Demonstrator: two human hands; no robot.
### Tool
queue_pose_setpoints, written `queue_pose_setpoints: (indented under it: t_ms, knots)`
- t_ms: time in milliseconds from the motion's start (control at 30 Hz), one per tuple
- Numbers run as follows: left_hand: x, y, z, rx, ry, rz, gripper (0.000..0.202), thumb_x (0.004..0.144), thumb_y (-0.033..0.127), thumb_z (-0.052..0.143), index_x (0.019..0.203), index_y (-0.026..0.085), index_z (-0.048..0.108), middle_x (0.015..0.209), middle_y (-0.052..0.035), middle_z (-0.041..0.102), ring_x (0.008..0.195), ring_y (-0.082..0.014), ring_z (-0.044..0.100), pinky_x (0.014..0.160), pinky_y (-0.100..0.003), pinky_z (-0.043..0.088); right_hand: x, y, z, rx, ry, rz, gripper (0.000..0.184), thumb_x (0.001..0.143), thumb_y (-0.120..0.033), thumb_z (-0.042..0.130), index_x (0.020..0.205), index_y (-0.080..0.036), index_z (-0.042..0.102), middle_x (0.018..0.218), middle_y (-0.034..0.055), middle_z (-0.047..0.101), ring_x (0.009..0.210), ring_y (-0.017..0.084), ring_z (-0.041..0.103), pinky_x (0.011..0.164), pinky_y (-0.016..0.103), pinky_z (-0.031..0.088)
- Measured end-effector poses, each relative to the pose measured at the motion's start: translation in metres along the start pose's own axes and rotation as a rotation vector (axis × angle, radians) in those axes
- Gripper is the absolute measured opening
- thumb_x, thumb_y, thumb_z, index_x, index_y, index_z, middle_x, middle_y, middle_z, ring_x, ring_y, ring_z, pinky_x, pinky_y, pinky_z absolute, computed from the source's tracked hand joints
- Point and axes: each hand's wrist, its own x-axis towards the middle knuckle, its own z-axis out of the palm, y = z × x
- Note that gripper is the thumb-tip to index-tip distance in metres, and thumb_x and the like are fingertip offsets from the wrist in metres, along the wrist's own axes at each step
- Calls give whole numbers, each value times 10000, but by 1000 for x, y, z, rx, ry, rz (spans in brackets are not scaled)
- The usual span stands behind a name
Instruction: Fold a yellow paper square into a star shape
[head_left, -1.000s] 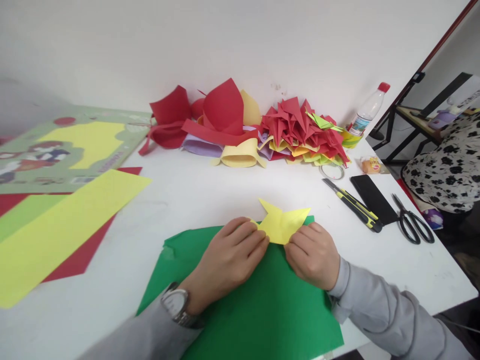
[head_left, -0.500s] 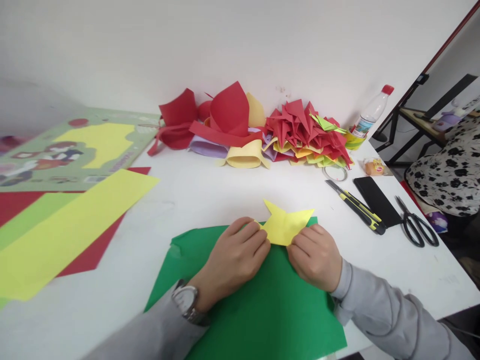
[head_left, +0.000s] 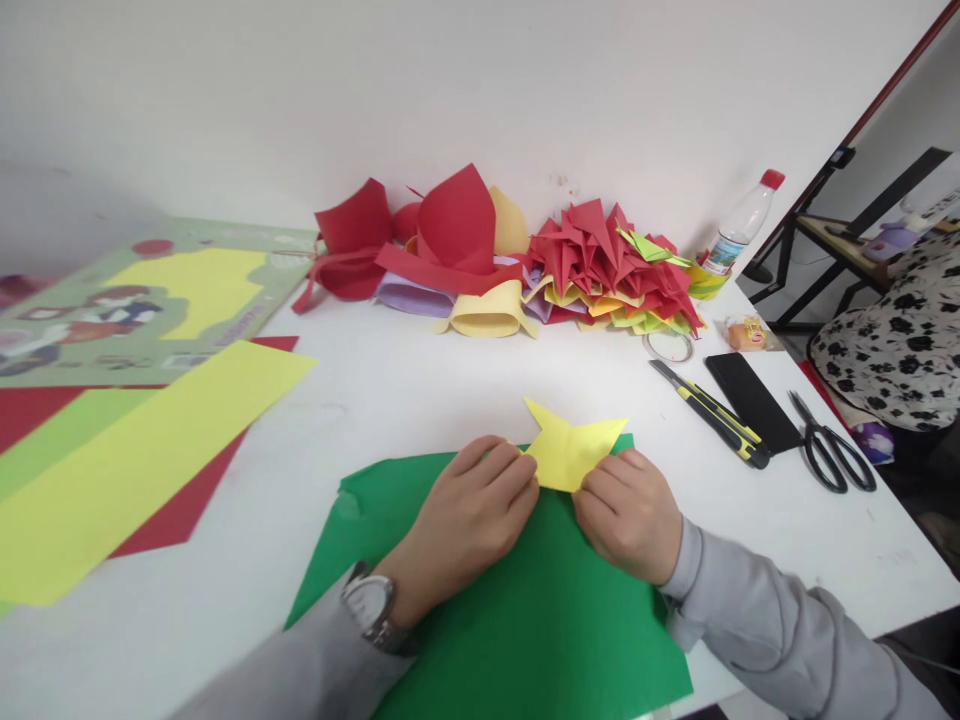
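Note:
A small folded yellow paper (head_left: 568,452) with two pointed tips spreads between my hands, above the far edge of a green sheet (head_left: 525,620). My left hand (head_left: 480,500), a watch (head_left: 369,600) on its wrist, is closed on the paper's left side. On the other side, my right hand (head_left: 630,510) pinches the lower right part of it. The fingertips of both hands are mostly hidden behind the knuckles, as are the held edges of the paper.
Folded red paper pieces (head_left: 592,250) and curved red paper shapes (head_left: 457,220) line the wall. At right lie a utility knife (head_left: 712,415), a black flat case (head_left: 750,400), scissors (head_left: 829,445) and a bottle (head_left: 739,235). Yellow strips (head_left: 165,460) lie left. A person's patterned clothing (head_left: 892,340) shows far right.
Almost nothing differs. Both hands keep their grip on the yellow paper, and the whole view has shifted very slightly.

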Motion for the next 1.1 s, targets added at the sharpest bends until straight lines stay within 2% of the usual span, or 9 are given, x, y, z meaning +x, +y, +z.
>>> queue_pose_setpoints:
  t_ms: [267, 433, 600, 800, 1100]
  knots:
    - [-1, 1, 1, 13, -17, -1, 418, 937, 16, 363, 600, 181, 547, 638, -12, 510, 645, -172, 447, 733, -337, 437, 1, -2, 0, 4, -14, -1, 413, 921, -63, 482, 522, -171, 491, 564, 5, 416, 602, 157, 317, 582, 342, 195]
    - [-2, -2, -1, -9, 18, 4, 365, 947, 54, 410, 645, 175, 576, 665, -22, 558, 692, -177, 508, 755, -347, 449, 0, 0, 0, -4, -20, 8, 403, 919, -66, 496, 530, -171, 496, 572, 5, 425, 604, 156, 325, 586, 338, 200]
    - [-1, -2, -1, 1, -30, 35, 287, 945, 61, 439, 746, 167, 616, 743, -34, 611, 729, -175, 544, 751, -339, 462, -1, 1, 1, -25, -21, 11, 411, 928, -69, 481, 531, -173, 492, 575, 5, 419, 603, 157, 326, 585, 339, 203]
    - [-1, 2, 2, 30, -96, 61, 312, 925, 50, 456, 663, 170, 574, 687, -31, 563, 678, -178, 508, 716, -341, 458, 0, 0, 0, -2, -23, 8, 428, 935, -65, 444, 525, -170, 503, 564, 15, 418, 602, 165, 323, 574, 343, 208]
    - [1, 5, 2, 75, -82, 63, 359, 946, 65, 408, 630, 186, 529, 660, -13, 493, 639, -178, 446, 671, -334, 416, -1, -1, 1, -1, -33, 6, 421, 941, -72, 451, 535, -172, 501, 568, 13, 414, 603, 168, 324, 574, 344, 205]
